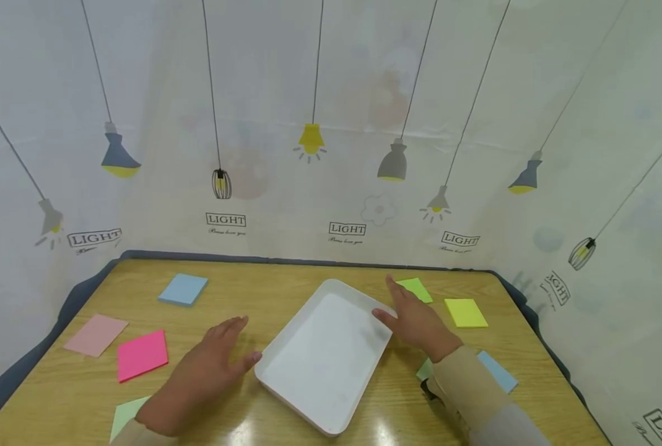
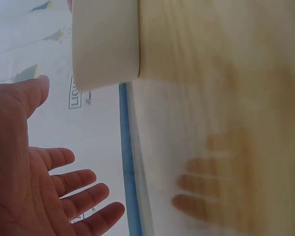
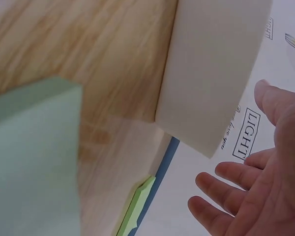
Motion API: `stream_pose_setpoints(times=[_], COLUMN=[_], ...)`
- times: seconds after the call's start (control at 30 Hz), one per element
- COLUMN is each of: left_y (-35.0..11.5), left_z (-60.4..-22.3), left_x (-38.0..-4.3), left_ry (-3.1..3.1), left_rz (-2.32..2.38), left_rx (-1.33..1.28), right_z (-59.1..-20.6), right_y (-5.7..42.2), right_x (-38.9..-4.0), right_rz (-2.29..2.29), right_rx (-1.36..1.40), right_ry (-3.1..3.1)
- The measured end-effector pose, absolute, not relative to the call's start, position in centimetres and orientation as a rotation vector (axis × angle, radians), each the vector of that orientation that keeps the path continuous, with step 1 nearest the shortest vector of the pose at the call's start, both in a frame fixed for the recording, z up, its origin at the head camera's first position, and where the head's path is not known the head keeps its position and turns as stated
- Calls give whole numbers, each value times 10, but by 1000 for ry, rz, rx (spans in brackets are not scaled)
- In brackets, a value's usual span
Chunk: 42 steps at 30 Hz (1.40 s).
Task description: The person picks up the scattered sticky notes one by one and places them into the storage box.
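A shallow white rectangular tray [image 1: 326,356] lies at a slant on the wooden table, with nothing in it. Beside its left edge is my left hand [image 1: 210,365], fingers straight and thumb pointing toward the rim. My right hand [image 1: 417,319] is at the tray's upper right side, thumb and fingers spread apart. Neither hand holds anything. The left wrist view shows the open left palm [image 2: 44,191] near the tray's outer wall [image 2: 105,44]. In the right wrist view, the right fingers [image 3: 226,191] stretch out below the tray wall [image 3: 206,73].
On the left lie a blue pad [image 1: 182,289], a pale pink pad [image 1: 95,335], a hot pink pad [image 1: 143,355] and a pale green pad [image 1: 124,414]. On the right are lime [image 1: 417,288], yellow [image 1: 466,313] and blue [image 1: 498,371] pads, plus a partly hidden green pad [image 1: 424,370].
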<state>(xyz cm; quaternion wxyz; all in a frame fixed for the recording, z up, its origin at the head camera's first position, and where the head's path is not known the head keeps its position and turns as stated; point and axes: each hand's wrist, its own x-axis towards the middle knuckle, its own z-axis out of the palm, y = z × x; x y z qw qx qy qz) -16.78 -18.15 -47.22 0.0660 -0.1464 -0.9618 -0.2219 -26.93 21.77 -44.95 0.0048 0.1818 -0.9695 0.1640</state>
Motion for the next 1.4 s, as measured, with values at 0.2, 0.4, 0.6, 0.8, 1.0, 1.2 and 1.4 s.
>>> stream_pose_setpoints(times=[0.2, 0.4, 0.6, 0.8, 1.0, 1.2, 1.4], left_y=[-170, -161, -154, -143, -129, -118, -119], left_z=[-473, -467, -469, -466, -455, -448, -449], left_x=[-161, -155, -151, -143, -127, -116, -112], left_ry=[-2904, -2910, -2851, -2703, -2680, -2854, -3158], left_rz=[-658, -723, -643, -446, -393, -632, -1073], left_rx=[-441, -411, -492, -683, -799, -707, -320], right_z=[-454, -458, -460, -461, -464, -465, -462], right_y=[211, 208, 206, 202, 198, 196, 193], right_x=[-276, -286, -294, -302, -307, -310, -313], right_rz=[520, 513, 535, 609, 662, 685, 674], right_rx=[608, 610, 608, 546, 534, 527, 557], right_ry=[-3058, -3107, -3158, -3216, -3209, -3192, -3188])
